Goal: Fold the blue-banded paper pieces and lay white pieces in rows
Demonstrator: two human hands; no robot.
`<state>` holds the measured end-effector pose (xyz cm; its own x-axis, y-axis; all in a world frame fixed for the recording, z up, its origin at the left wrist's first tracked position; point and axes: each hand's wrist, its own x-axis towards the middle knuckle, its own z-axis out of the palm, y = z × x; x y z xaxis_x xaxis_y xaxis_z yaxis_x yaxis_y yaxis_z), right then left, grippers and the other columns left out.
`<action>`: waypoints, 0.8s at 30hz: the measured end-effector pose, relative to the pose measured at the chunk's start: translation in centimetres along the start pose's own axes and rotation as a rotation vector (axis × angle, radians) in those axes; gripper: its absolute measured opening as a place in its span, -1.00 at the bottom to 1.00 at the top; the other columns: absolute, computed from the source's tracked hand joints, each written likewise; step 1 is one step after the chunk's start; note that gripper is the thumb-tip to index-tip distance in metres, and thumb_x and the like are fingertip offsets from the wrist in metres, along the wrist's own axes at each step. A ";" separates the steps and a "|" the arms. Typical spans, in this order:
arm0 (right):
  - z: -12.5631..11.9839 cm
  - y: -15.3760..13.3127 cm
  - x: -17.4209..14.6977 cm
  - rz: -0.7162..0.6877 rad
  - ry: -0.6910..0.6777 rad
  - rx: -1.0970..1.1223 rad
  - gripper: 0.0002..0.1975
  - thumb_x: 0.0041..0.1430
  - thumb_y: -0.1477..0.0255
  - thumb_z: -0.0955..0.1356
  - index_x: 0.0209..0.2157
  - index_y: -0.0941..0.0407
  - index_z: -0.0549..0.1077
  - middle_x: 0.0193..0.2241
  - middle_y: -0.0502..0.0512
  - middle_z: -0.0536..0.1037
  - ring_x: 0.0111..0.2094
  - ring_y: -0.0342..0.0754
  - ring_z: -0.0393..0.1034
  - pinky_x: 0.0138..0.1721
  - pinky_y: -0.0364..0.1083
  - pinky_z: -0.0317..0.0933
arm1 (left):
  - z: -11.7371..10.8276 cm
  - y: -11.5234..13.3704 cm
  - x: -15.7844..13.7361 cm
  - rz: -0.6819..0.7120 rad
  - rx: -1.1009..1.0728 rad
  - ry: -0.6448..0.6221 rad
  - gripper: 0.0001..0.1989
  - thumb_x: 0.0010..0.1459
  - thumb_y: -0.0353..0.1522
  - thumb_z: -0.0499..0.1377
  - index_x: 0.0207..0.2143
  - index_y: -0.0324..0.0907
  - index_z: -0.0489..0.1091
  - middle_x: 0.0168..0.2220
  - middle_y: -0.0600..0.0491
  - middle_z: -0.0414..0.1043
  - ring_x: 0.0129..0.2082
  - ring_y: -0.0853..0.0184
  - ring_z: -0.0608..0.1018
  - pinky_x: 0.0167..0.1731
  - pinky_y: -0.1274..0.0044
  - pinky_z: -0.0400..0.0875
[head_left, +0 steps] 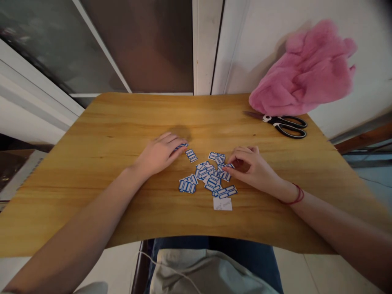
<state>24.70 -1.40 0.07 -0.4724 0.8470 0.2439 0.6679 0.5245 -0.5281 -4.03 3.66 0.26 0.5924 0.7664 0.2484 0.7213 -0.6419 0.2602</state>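
Observation:
Small white paper labels with blue borders [212,182] lie in a loose, overlapping pile at the middle of the wooden table. To the left of it, my left hand [161,154] rests low, fingers and thumb closed about a few labels [181,146] whose edges show. One separate label [191,155] lies just right of that thumb. My right hand [252,168] is at the pile's right side, thumb and forefinger pinched on a label at its edge; the fingers partly hide it. Just below the pile is a white paper slip [223,204] with handwriting.
Black-handled scissors [286,122] lie at the table's back right, blades pointing left. Behind them a pink fluffy cloth [306,73] is heaped against the white wall. The wooden table [137,116] has a curved front edge close to my lap. A cardboard box [18,173] stands at left.

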 end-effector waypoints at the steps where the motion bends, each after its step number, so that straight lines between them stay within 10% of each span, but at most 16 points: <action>1: -0.1 0.0 0.0 0.009 0.004 -0.003 -0.79 0.17 0.27 0.33 -0.44 0.10 0.36 -0.49 -0.03 0.39 -0.36 -0.10 0.26 -0.16 -0.01 -0.06 | 0.1 0.3 0.0 -0.005 -0.035 0.020 -0.71 0.25 -0.25 0.00 -0.09 -0.12 0.42 -0.12 -0.04 0.46 -0.10 0.20 0.43 -0.04 0.36 0.27; 12: 0.6 0.0 -0.2 -0.008 0.102 -0.292 -0.69 0.11 0.27 0.36 -0.10 0.04 0.40 -0.15 0.15 0.36 -0.09 0.11 0.16 -0.12 0.08 0.01 | 2.3 4.4 -0.2 -0.023 -0.288 -0.082 -0.76 0.05 -0.19 0.24 -0.24 -0.09 0.42 -0.13 0.02 0.33 -0.07 0.21 0.29 0.02 0.32 0.19; 24: 1.8 -1.2 -0.5 -0.150 -0.041 -0.220 -0.72 0.16 0.17 0.33 -0.15 -0.03 0.50 -0.10 0.11 0.39 -0.08 0.05 0.15 -0.02 0.07 -0.06 | 2.0 5.1 -0.2 -0.102 -0.357 -0.160 -0.85 0.06 -0.32 0.26 -0.37 -0.15 0.34 -0.24 0.05 0.31 -0.14 0.24 0.29 -0.05 0.37 0.18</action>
<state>23.12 -2.65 -0.85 -0.5956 0.7563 0.2708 0.6951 0.6542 -0.2980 0.27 0.30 -0.35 0.5929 0.8028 0.0636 0.6258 -0.5090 0.5911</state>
